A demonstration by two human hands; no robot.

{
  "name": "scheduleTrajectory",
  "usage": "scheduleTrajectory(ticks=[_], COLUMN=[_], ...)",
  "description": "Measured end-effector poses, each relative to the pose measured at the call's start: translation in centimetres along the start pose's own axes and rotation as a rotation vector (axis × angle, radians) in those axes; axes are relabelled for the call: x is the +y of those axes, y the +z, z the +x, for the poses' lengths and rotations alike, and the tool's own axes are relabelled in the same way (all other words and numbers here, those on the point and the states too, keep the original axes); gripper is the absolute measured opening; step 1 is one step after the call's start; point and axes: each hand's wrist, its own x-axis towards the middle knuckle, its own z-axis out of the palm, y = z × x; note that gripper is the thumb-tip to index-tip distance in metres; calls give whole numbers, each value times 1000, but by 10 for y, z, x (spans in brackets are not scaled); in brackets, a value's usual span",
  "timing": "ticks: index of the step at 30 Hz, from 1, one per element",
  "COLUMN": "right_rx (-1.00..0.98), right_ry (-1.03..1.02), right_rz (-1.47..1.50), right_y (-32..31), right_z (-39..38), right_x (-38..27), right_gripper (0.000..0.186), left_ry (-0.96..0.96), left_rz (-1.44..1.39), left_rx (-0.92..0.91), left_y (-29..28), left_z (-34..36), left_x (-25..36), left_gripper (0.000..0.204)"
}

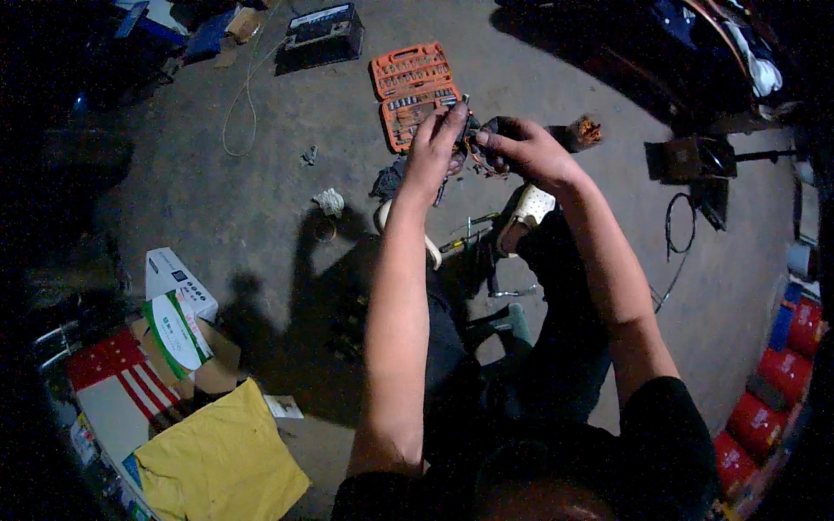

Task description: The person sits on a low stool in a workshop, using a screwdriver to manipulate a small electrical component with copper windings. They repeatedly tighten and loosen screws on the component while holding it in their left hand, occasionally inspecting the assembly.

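Both my arms reach forward, and the hands meet over the floor beyond my feet. My left hand (437,149) is closed around a slim dark part (466,127), whose narrow end sticks up past the thumb. Thumb and fingers of my right hand (519,149) pinch together right beside it, at thin orange-brown strands that look like wires. What exactly the right fingers grip is too small and dark to tell. The hands and fingers look blackened. Behind the left hand lies an orange socket set case (408,71), opened flat with rows of sockets in it.
A black battery (321,36) stands at the far left. Hand tools (469,233) lie beside my pale shoe (532,207). A crumpled white rag (328,202) is left of them. Boxes (181,282) and a yellow sack (226,456) fill the near left; red containers (756,425) line the right.
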Motion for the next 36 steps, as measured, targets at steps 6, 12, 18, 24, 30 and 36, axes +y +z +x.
scheduleTrajectory(ticks=[6, 12, 18, 24, 30, 36], right_rx=[-69, -62, 146, 217, 217, 94], right_ry=[-29, -18, -10, -201, -235, -168], right_rz=[-106, 23, 138, 59, 122, 462], right_y=[-13, -19, -29, -19, -10, -17], right_z=[-1, 5, -11, -11, -8, -26], right_x=[-11, 0, -22, -22, -23, -49], right_gripper=[27, 26, 29, 30, 28, 32], left_ry=[21, 230, 364, 122, -115, -221], left_rz=[-184, -216, -11, 43, -212, 188], left_rx=[-90, -112, -34, -55, -174, -254], left_y=[1, 8, 2, -1, -6, -10], left_z=[1, 9, 15, 23, 26, 34], left_x=[12, 10, 1, -13, -29, -53], left_gripper=[39, 31, 34, 39, 31, 37])
